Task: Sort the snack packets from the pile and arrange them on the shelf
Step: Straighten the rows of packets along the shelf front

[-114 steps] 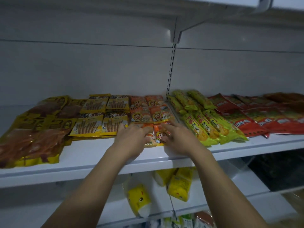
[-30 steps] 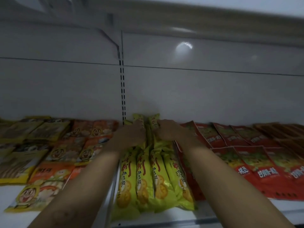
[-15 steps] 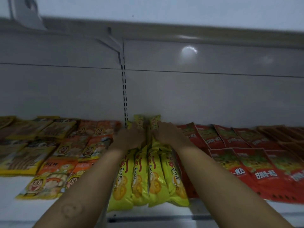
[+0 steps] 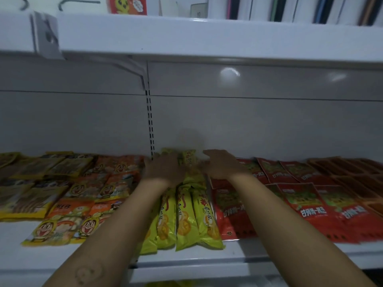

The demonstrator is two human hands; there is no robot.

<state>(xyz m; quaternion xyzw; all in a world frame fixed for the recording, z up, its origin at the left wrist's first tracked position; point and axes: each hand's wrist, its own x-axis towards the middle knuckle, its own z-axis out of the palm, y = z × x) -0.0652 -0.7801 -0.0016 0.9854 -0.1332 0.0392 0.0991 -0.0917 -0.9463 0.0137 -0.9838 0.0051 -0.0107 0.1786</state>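
Observation:
Long yellow-green snack packets [image 4: 186,216] lie side by side on the white shelf [image 4: 186,259], running front to back, with a second row of them [image 4: 189,158] behind against the back wall. My left hand [image 4: 163,170] lies curled over the rear packets from the left. My right hand [image 4: 223,164] is just to their right, palm down, fingers stretched out and pointing left, a little apart from them. Motion blurs both hands.
Orange cartoon-face packets [image 4: 107,189] and yellow-brown stick packets [image 4: 31,199] fill the shelf to the left. Red packets [image 4: 300,201] and dark brown ones [image 4: 352,168] fill the right. An upper shelf [image 4: 207,38] with books overhangs closely, carried by a bracket [image 4: 136,69].
My hands went from the orange packets to the rear yellow-green ones. In the last half second my right hand drew slightly right off them and the view tilted up.

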